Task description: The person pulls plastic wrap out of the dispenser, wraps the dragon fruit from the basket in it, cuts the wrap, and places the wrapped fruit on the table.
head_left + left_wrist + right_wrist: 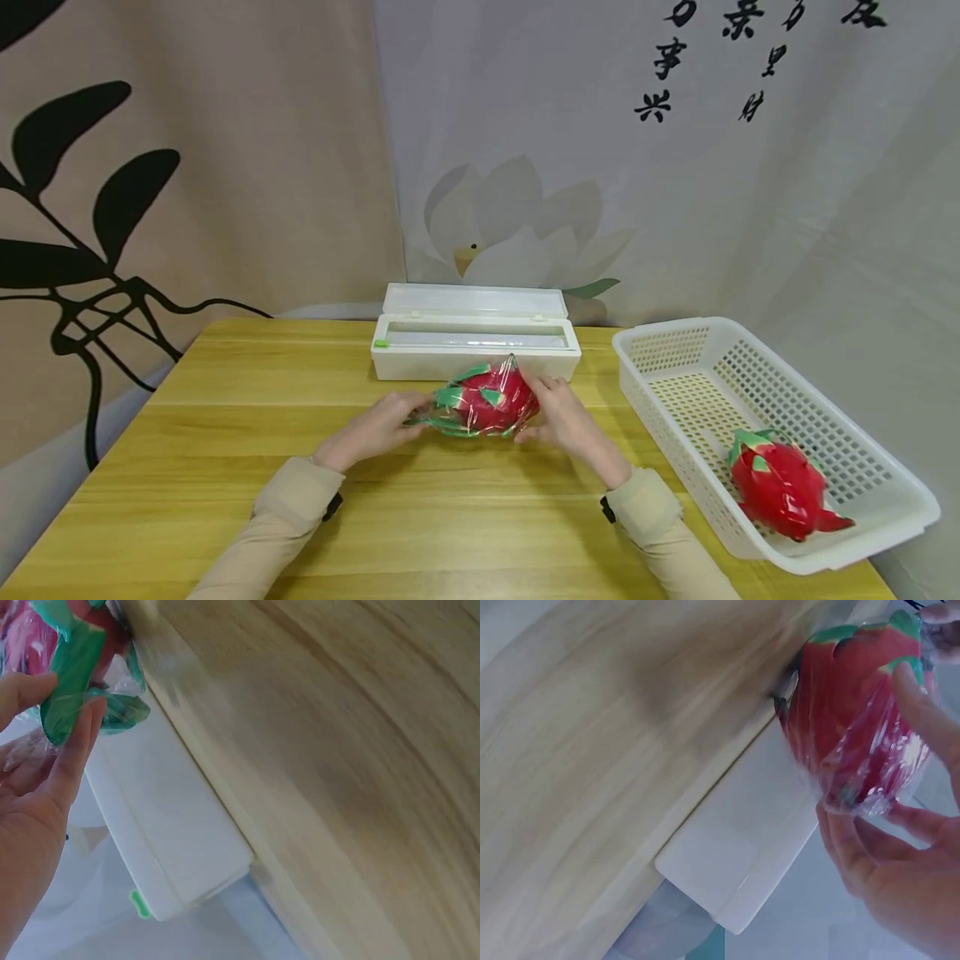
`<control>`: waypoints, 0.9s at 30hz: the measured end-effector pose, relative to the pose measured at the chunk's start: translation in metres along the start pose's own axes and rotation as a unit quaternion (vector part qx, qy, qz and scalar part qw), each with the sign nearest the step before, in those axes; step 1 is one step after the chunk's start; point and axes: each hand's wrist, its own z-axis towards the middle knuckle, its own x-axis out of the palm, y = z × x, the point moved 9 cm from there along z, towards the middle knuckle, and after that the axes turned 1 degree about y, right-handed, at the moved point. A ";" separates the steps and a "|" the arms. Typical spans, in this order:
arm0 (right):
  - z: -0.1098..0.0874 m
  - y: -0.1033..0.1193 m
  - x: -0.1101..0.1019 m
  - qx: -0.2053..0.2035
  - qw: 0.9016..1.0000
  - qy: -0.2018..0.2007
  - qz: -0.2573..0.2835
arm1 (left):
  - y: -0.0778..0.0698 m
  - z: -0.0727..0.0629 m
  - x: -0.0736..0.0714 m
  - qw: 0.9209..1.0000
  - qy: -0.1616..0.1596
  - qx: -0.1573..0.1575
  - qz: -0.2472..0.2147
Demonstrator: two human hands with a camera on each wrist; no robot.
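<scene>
A red dragon fruit [491, 400] with green leafy scales, wrapped in clear plastic film, is held between both hands over the wooden table. My left hand [381, 429] pinches the green, leafy end; in the left wrist view its thumb and fingers close on a green scale [73, 682] and gathered film. At the red end, my right hand [561, 421] grips the fruit, thumb along one side and fingertips under the film-covered tip, as the right wrist view shows. Shiny creases of film [881, 761] run over the red skin.
Behind the hands stands a white film dispenser box [476, 364], lid raised, a roll inside and a green tab at its left. To the right a white plastic basket [637, 417] holds a second dragon fruit [783, 490]. A printed curtain [300, 167] hangs behind the table [225, 400].
</scene>
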 end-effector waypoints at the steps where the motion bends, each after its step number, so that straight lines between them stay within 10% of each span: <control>1: 0.000 0.000 -0.001 0.001 1.000 0.002 0.006 | 0.001 0.000 0.000 1.000 0.003 -0.003 -0.012; 12: 0.000 0.000 -0.007 0.004 0.998 -0.012 0.060 | 0.015 0.001 -0.003 0.991 0.015 -0.091 -0.099; 21: 0.000 -0.005 -0.010 0.010 0.995 -0.090 0.039 | 0.017 0.005 -0.009 0.988 -0.048 -0.147 -0.027; 27: 0.002 -0.005 -0.002 0.018 0.997 -0.059 0.055 | 0.018 0.007 0.003 0.983 -0.020 -0.168 -0.069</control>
